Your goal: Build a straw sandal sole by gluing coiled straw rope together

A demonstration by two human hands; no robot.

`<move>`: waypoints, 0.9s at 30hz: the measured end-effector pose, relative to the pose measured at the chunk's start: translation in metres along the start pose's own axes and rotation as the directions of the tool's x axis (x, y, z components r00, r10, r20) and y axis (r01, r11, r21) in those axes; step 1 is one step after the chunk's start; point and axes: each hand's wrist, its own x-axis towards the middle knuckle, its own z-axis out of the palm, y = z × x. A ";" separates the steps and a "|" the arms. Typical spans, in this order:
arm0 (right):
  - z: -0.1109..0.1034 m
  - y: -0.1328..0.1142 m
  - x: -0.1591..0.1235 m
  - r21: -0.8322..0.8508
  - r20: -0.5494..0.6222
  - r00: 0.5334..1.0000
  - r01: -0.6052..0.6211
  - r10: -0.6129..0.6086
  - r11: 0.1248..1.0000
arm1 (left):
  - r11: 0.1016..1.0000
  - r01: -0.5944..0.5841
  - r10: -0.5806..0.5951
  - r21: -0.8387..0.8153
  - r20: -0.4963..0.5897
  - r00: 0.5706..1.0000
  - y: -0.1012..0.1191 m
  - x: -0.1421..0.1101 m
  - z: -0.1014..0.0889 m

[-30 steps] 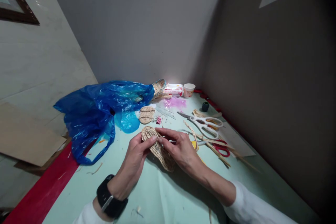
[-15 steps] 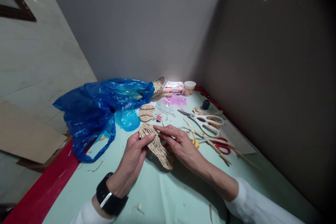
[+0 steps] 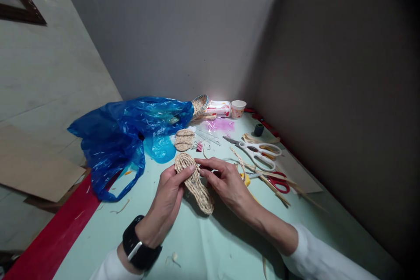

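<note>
A sole-shaped piece of coiled, braided straw (image 3: pixel 199 191) is gripped in my left hand (image 3: pixel 172 188), thumb on top and fingers underneath. It slants above the table, its narrower end toward me. My right hand (image 3: pixel 225 179) is at the sole's right edge, index finger and thumb bent toward each other by the braid. Whatever lies between those fingertips is too small to make out. Behind the sole lies an oval woven straw piece (image 3: pixel 184 140) with dark lines across it. A pink binder clip (image 3: pixel 199 146) rests beside that piece.
On the right lie white-handled scissors (image 3: pixel 259 151), red-handled scissors (image 3: pixel 278 182), straw strips (image 3: pixel 272 192) and a dark thread spool (image 3: pixel 259 130). A blue plastic bag (image 3: pixel 131 127) covers the left. Farther back are a basket (image 3: pixel 200 106), a tissue pack (image 3: pixel 219 109) and a paper cup (image 3: pixel 238 109).
The sole's near end has swung slightly left. My right fingertips have shifted a little right along its edge, and thumb and index finger look slightly farther apart. My left hand keeps its grip.
</note>
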 end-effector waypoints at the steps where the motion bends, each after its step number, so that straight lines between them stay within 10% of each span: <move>1: 0.000 -0.001 0.000 0.002 -0.003 1.000 -0.001 0.001 1.000 | 1.000 -0.005 0.005 0.000 -0.004 1.000 0.000 0.000 0.000; 16: 0.008 0.002 -0.004 0.043 -0.037 0.997 -0.070 0.072 0.997 | 0.999 -0.052 0.052 -0.005 -0.053 0.997 -0.001 0.001 0.004; 27: -0.013 0.009 0.012 0.038 -0.166 0.980 -0.101 0.106 0.994 | 0.961 -0.149 0.212 0.232 -0.277 0.937 0.017 0.022 -0.041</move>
